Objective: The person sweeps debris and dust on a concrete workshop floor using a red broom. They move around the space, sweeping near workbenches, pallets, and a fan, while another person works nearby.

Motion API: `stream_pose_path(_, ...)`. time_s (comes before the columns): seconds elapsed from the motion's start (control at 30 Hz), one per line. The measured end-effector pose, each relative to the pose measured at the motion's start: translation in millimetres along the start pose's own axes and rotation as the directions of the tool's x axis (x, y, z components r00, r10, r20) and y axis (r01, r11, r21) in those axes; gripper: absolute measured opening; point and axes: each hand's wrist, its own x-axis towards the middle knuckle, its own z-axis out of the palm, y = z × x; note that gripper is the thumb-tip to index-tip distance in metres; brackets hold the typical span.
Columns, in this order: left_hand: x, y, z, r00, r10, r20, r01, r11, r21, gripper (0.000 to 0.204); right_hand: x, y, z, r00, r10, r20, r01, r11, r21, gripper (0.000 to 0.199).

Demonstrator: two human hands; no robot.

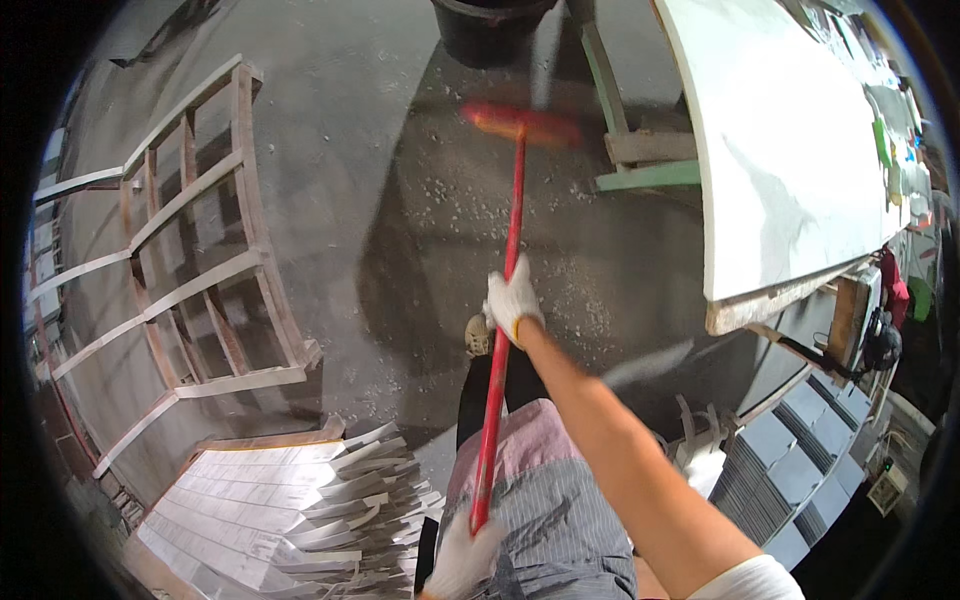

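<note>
My left grip [466,556] and right grip [514,303], both cloth-gloved, are clasping one straight red broom [514,230]; many small pale chips [590,315] are littering the grey floor [340,200].

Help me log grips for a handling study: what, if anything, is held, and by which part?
A red broom, by its handle: the left hand grips the near end, and the right hand holds it partway along.

Blur softens the red broom head [520,124] at 12 o'clock, below a dark bucket [490,38] cropped by the top edge. At 6 o'clock, a blurred, gloved left hand [468,555] hides the lower end of the handle [493,420]. Pale bits [590,315] toward 4 o'clock are too small to identify.
</note>
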Motion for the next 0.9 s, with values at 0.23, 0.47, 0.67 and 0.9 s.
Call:
stream_pose_path(0.23, -77.2, -102.8, -69.3, 0.961, 0.054, -0.270, 0.030, 0.954, 0.297, 0.022, -71.1, 88.1, 63.5, 0.977, 0.173, 0.120, -0.206, 0.905, 0.373, 0.052)
stream_pose_path(0.47, 35.9, -43.4, -131.1, 0.865, 0.453, -0.218, -0.232, 0.745, 0.625, 0.030, -7.9, -3.8, 51.2, 1.000, 0.004, 0.026, -0.015, 0.915, 0.403, 0.025)
stream_pose_path(0.67, 197.8, 116.0, -147.0, 0.863, 0.505, 0.019, -0.414, 0.684, 0.601, 0.031, 103.4, -45.8, 55.6, 0.990, -0.077, -0.122, 0.121, 0.902, 0.414, 0.026)
stream_pose_path(0.9, 340.6, 334.7, -81.4, 0.661, 0.695, 0.285, -0.686, 0.404, 0.605, 0.038, 192.7, -108.2, 36.8, 0.937, -0.179, -0.301, 0.313, 0.813, 0.491, 0.030)
